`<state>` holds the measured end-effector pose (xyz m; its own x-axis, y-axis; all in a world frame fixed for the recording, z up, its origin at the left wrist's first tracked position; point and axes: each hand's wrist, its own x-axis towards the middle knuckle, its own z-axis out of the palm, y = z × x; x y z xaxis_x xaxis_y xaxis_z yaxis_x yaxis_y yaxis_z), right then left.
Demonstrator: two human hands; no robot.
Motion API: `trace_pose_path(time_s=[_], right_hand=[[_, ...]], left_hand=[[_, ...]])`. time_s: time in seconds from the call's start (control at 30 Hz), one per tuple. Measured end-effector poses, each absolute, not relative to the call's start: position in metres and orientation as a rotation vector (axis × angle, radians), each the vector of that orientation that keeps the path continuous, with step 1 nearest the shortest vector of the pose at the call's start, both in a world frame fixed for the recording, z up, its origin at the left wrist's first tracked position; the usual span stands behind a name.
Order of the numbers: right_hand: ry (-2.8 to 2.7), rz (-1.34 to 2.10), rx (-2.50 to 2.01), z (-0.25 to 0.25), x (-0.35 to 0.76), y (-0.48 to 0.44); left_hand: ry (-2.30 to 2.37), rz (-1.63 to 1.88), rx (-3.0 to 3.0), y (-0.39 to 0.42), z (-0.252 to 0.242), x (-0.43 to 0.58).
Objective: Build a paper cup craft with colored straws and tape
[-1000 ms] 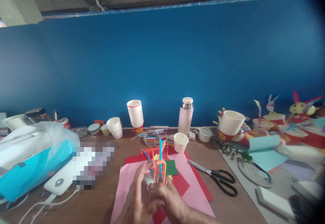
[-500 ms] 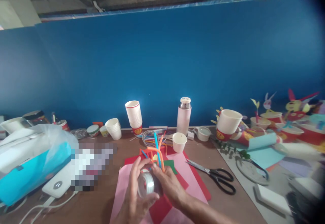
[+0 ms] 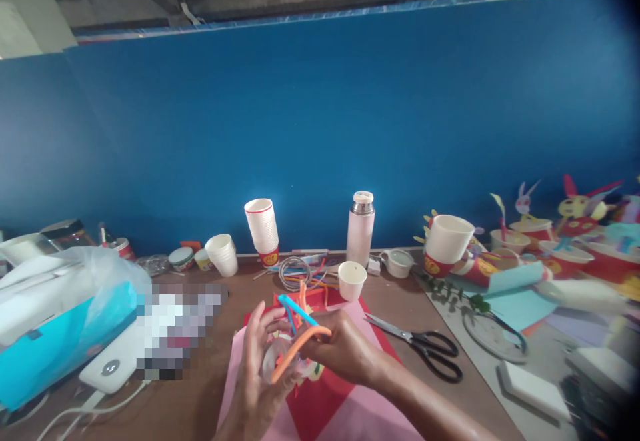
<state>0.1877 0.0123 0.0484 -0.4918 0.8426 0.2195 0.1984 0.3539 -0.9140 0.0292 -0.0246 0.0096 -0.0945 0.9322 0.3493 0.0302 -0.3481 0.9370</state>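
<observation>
My left hand [image 3: 255, 367] curls around a roll of clear tape [image 3: 270, 359], which is partly covered by an orange stem. My right hand [image 3: 340, 347] is closed on a bunch of bendy, fuzzy-looking pipe cleaners, tilted to the left. A blue pipe cleaner [image 3: 299, 311] sticks up from the bunch, and an orange pipe cleaner [image 3: 295, 353] arches down across the tape roll. Both hands are close together over pink paper [image 3: 235, 387] and red paper [image 3: 320, 407]. A small piece with yellow and green bits shows below my right hand, its kind unclear.
Black-handled scissors [image 3: 425, 344] lie to the right. Behind stand a paper cup [image 3: 352, 281], a pink thermos [image 3: 361, 231] and a stack of cups [image 3: 262, 224]. A power bank [image 3: 113, 364] with a cable and a blue bag [image 3: 75, 334] lie left; cup crafts [image 3: 575, 227] crowd the right.
My right hand has turned over, palm downward, tipping the pipe cleaners to the left, so an orange one now crosses the tape roll. My left hand has shifted slightly left with the roll.
</observation>
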Motion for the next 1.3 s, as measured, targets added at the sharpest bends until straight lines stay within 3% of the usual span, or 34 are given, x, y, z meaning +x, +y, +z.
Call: trace_pose_path(time_s=[0.13,0.33,0.7,1.3], right_hand=[[-2.079,0.91,-0.832,0.048,0.191,0.013],[-2.171,0.851,-0.83,0.042,0.193,0.016],[-1.872,1.531,-0.677,0.042,0.196,0.023],[-1.873,1.379,-0.864,0.037,0.188,0.016]], left_hand=[[1.12,1.408,1.365,-0.029,0.012,0.03],[1.084,1.379,1.339,-0.032,0.01,0.033],[0.922,1.444,1.185,-0.032,0.022,0.041],[1.121,1.403,1.435,-0.035,0.027,0.04]])
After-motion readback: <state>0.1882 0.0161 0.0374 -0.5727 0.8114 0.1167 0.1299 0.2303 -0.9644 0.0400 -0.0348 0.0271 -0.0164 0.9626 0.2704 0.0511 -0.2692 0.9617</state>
